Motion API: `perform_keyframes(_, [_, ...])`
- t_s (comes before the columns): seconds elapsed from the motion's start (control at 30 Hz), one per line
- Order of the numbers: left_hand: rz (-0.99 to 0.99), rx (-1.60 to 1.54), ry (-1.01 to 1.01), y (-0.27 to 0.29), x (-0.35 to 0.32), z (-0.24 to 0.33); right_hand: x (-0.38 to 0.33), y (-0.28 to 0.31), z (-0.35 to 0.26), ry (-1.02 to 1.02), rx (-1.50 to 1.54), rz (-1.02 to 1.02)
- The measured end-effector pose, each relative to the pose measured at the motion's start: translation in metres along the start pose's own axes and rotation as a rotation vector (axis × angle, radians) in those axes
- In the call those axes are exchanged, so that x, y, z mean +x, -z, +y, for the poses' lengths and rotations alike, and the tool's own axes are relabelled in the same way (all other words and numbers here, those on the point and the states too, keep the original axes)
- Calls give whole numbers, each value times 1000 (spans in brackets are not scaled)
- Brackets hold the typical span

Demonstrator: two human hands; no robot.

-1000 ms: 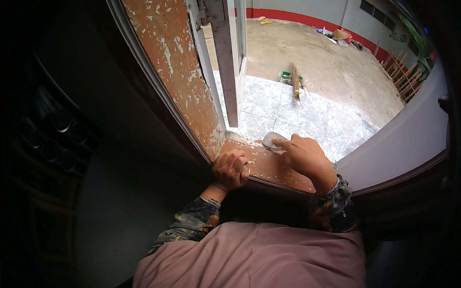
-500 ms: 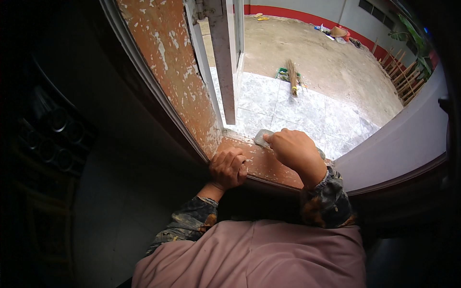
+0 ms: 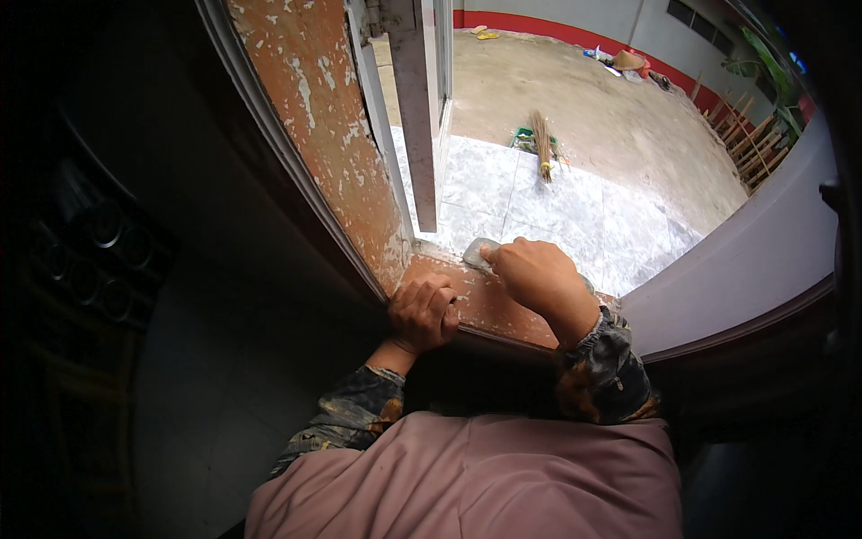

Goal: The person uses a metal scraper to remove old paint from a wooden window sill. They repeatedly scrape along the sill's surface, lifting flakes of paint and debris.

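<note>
My right hand [image 3: 543, 280] is closed round a scraper [image 3: 476, 251]. Its greyish flat blade sticks out past my thumb, over the outer edge of the window sill [image 3: 494, 310]; most of the handle is hidden in my palm. Orange-brown paint covers the sill, with pale flaked patches. At the sill's left corner, my left hand [image 3: 420, 313] grips the inner edge, its fingers curled over it. Beside that hand rises the side of the window frame [image 3: 310, 117], orange-brown with many chipped white spots.
An opened window sash [image 3: 417, 126] stands outward at the left. Outside, a stick broom [image 3: 541, 148] lies over a green tray [image 3: 523, 136] on pale tiles [image 3: 557, 207]. A white surface [image 3: 745, 225] bounds the right. Dark furniture [image 3: 90, 260] stands indoors at the left.
My right hand and the scraper have shifted slightly left along the sill. My left hand keeps its grip on the edge. The whole view has moved a little.
</note>
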State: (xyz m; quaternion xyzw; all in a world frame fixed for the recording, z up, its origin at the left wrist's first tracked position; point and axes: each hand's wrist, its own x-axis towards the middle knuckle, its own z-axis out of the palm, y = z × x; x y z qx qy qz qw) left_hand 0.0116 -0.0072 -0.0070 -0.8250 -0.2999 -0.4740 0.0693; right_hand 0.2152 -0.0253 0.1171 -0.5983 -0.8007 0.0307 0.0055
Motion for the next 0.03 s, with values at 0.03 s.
perform_keyframes(0.03, [6,20,-11,0,-1,-2,0,0,1,7,18,0])
